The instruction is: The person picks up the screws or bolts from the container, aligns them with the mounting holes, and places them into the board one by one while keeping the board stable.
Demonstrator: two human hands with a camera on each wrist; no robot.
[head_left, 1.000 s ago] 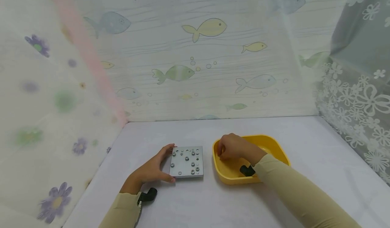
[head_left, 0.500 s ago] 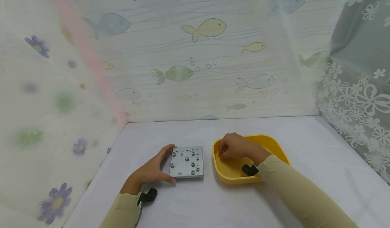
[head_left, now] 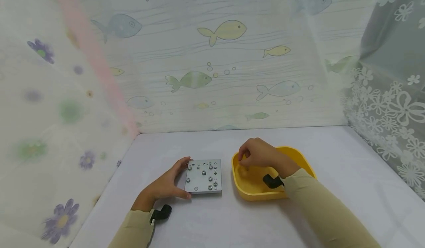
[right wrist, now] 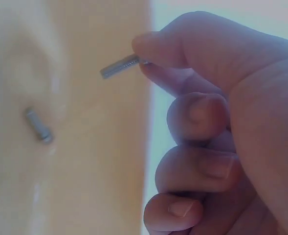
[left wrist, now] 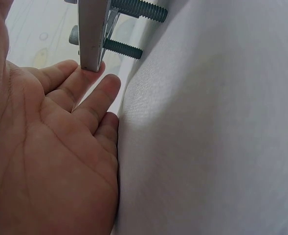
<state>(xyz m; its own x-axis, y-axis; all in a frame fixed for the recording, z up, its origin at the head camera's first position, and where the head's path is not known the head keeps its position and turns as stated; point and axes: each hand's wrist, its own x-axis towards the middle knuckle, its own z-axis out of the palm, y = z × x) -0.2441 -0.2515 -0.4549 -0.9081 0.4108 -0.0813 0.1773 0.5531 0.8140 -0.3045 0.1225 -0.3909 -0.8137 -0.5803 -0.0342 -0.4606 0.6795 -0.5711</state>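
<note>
A square silver metal plate (head_left: 196, 178) lies left of centre in the head view, with several socket-head bolts set in it. My left hand (head_left: 162, 184) holds its left side, thumb at the near edge and a finger at the far corner. Threaded bolt shanks (left wrist: 123, 48) stick out beneath the plate in the left wrist view. Over the yellow tray (head_left: 255, 196), my right hand (head_left: 260, 154) pinches a small bolt (right wrist: 119, 67) between thumb and index finger. The bolt's head end is hidden by the fingertips. Another bolt (right wrist: 38, 125) lies in the tray.
A white cloth (head_left: 206, 222) covers the table. Fish-printed fabric (head_left: 229, 74) hangs behind it, with flowered curtains at both sides. Small black wrist cameras sit on both wrists, the left camera (head_left: 161, 212) close over the table.
My right hand has risen from the tray's floor towards its far left rim, with the bolt pinched in its fingers. My left hand and the plate have stayed in place.
</note>
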